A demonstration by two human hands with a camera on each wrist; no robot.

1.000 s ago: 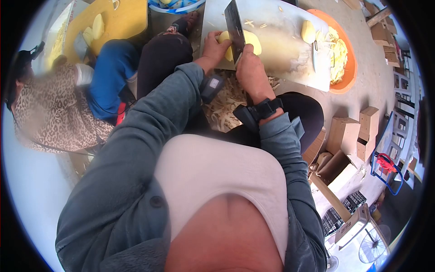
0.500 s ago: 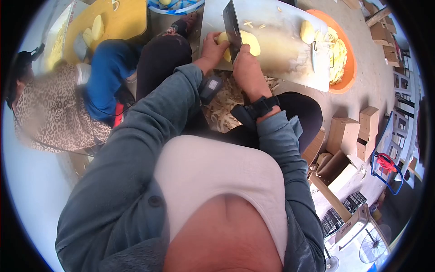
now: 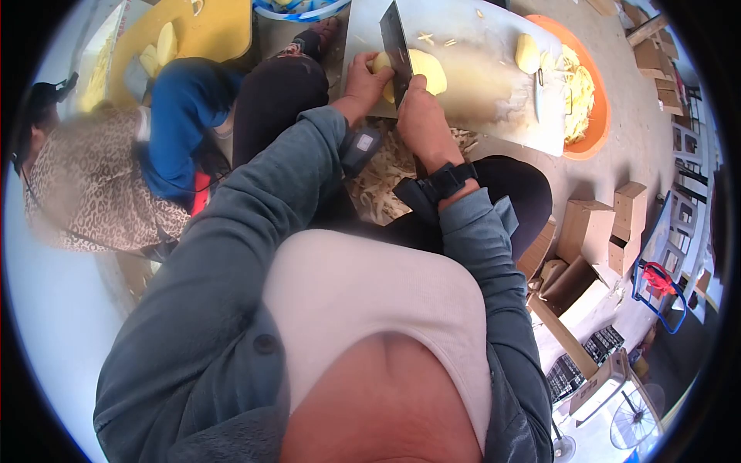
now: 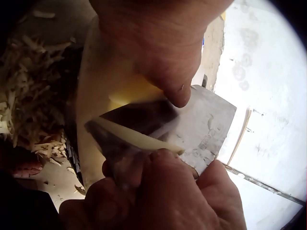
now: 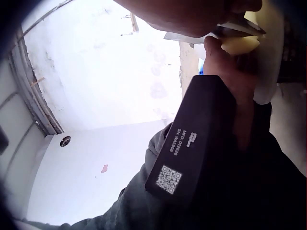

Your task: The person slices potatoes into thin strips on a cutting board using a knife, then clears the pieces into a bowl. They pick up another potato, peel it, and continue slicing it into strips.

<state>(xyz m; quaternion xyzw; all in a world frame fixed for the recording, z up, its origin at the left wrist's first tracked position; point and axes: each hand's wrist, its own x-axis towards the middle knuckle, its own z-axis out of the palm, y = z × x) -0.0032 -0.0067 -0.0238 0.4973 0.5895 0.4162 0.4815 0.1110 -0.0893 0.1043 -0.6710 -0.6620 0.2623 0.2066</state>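
In the head view the left hand (image 3: 363, 86) holds a peeled potato (image 3: 381, 65) against the white cutting board (image 3: 486, 85), near its left edge. The right hand (image 3: 424, 123) grips a wide-bladed knife (image 3: 396, 46), its blade upright between that potato and a larger pale potato piece (image 3: 429, 72) to the right. In the left wrist view a thin pale slice (image 4: 139, 139) lies along the blade (image 4: 211, 124). Another peeled potato (image 3: 527, 54) and a small knife (image 3: 538, 100) rest toward the board's right side.
An orange basin (image 3: 599, 100) with cut strips stands under the board's right edge. Peelings (image 3: 378, 185) lie below the board. At left, a person in leopard print (image 3: 100, 177) sits by a yellow board (image 3: 208, 35). Cardboard boxes (image 3: 584, 231) stand at right.
The right hand and knife have shifted slightly up and left since the first frame, with the wrist turned a little. The left hand has barely moved and keeps hold of the potato.
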